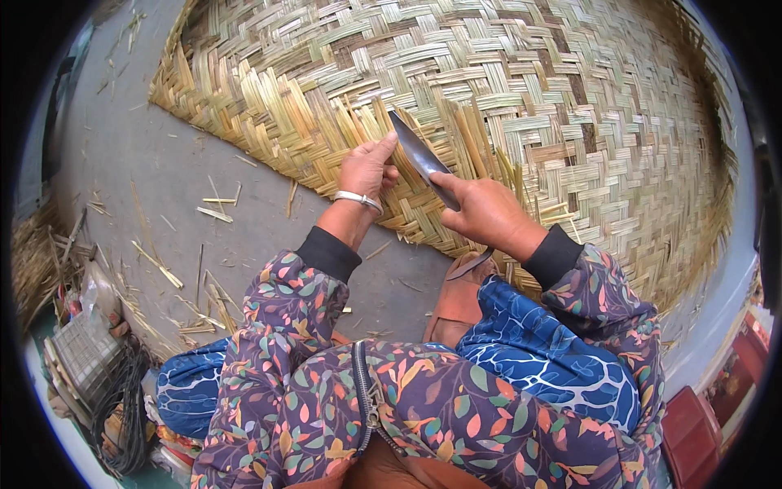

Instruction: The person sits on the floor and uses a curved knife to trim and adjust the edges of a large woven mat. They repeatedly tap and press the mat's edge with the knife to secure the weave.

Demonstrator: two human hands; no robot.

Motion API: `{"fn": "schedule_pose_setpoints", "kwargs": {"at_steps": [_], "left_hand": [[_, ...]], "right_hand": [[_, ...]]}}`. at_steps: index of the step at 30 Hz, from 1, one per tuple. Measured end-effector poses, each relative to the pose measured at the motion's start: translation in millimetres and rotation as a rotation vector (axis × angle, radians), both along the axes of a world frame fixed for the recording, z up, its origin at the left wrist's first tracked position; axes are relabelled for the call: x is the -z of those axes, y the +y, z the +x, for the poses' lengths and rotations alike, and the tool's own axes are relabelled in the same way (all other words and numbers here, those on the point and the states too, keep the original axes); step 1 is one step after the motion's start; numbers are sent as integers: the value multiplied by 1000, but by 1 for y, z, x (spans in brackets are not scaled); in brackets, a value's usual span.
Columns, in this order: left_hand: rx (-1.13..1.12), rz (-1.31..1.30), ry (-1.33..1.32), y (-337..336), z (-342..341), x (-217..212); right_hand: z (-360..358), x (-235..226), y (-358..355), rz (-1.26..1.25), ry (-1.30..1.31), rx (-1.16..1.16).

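Note:
A large mat [521,90] woven from flat, pale yellow-green strips lies in front of me, with loose strip ends [468,134] standing up along its near edge. My right hand [493,213] grips a knife [419,153] whose dark, broad blade points up and to the left over this edge. Close to the blade's tip, my left hand [371,169], with a pale bangle [358,200] at the wrist, has its fingers pinched together at the mat's border. What lies between those fingers is too hidden to make out.
Cut strip scraps [213,213] litter the grey floor [163,175] at left. A brown shoe [456,303] is by the mat's near edge. A coil of dark cord [122,416] and mixed clutter lie at lower left. A red box [692,436] stands at lower right.

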State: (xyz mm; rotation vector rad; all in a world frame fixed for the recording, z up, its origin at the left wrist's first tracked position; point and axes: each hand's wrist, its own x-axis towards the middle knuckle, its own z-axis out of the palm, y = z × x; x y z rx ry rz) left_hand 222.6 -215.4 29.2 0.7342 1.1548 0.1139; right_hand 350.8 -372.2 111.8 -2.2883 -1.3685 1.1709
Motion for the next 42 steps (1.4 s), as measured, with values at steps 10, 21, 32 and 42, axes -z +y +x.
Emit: {"fn": "schedule_pose_setpoints", "kwargs": {"at_steps": [10,21,32,42], "left_hand": [[-32,26,190,3,16,6],[722,986,436,3,-4,4],[864,1116,571,-4,3,4],[348,567,186,-53,29,6]], "right_hand": [[0,-2,1,-52,-31,-42],[6,-13,-6,-67,-152,-132],[32,-90,-37,-170,-128,-16],[40,-64,-45,25,109,220]]}}
